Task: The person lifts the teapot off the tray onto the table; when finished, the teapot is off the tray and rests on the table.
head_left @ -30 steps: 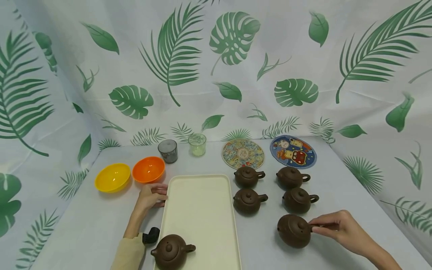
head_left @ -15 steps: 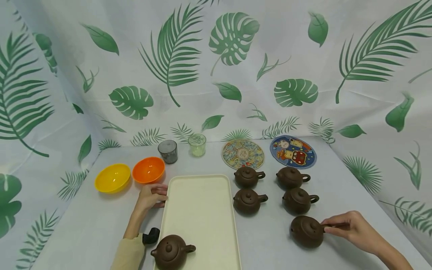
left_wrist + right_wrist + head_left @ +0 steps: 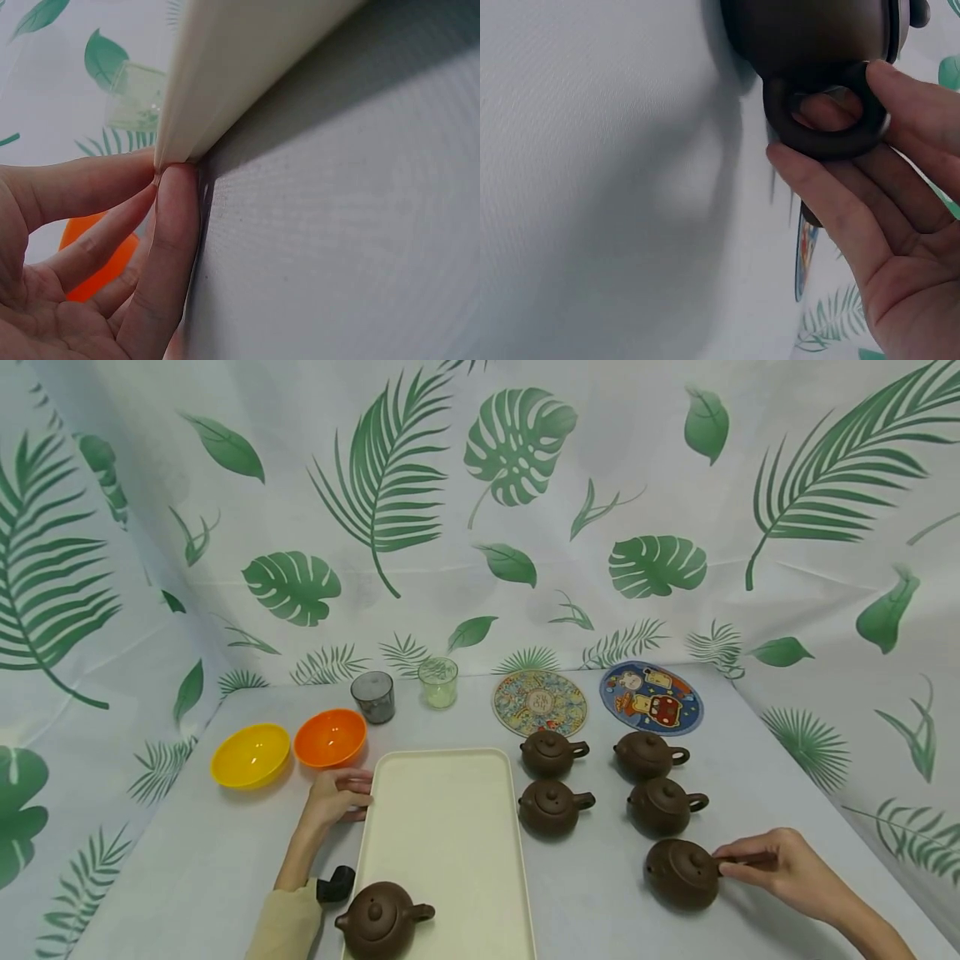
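Note:
My right hand (image 3: 772,868) grips a dark brown teapot (image 3: 681,874) by its loop handle (image 3: 776,112), at the front of a right-hand column of similar teapots. The right wrist view shows fingers and thumb round the handle. Whether the pot's base touches the table is hard to tell. On the left, my left hand (image 3: 330,797) pinches the left rim of a cream rectangular tray (image 3: 450,802), thumb and fingertips meeting at the edge (image 3: 176,142) in the left wrist view. Another brown teapot (image 3: 381,920) sits on the tray's near left part.
Two teapots (image 3: 551,807) stand just right of the tray, and two more (image 3: 662,806) farther right. Behind lie two round patterned mats (image 3: 540,703). A yellow bowl (image 3: 250,757), an orange bowl (image 3: 331,738), a grey glass (image 3: 373,697) and a green glass (image 3: 438,682) stand back left.
My right hand has moved the teapot rightward, close in front of the right column, and it has held still over the last half second. My left hand and the tray stay put.

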Action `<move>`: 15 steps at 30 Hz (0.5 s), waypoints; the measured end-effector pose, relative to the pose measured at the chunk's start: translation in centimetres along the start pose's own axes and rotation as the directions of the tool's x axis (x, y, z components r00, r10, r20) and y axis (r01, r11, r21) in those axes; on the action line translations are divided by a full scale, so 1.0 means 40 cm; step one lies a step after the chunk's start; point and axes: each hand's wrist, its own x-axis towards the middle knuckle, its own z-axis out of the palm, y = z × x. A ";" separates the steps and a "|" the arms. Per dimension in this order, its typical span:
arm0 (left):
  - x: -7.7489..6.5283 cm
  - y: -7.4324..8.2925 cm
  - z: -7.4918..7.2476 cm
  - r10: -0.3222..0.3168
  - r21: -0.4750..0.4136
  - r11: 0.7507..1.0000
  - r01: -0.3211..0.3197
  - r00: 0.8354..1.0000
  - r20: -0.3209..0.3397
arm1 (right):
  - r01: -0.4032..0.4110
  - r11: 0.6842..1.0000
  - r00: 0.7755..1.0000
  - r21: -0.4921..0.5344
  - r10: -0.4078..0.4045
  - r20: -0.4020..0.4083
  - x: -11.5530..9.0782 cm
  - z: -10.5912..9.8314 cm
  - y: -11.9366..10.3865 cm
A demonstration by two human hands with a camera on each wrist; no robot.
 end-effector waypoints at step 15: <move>-0.001 -0.001 -0.003 0.006 -0.013 1.000 -0.006 1.000 0.012 | -0.020 0.997 1.000 0.070 0.022 -0.020 0.175 0.154 -0.182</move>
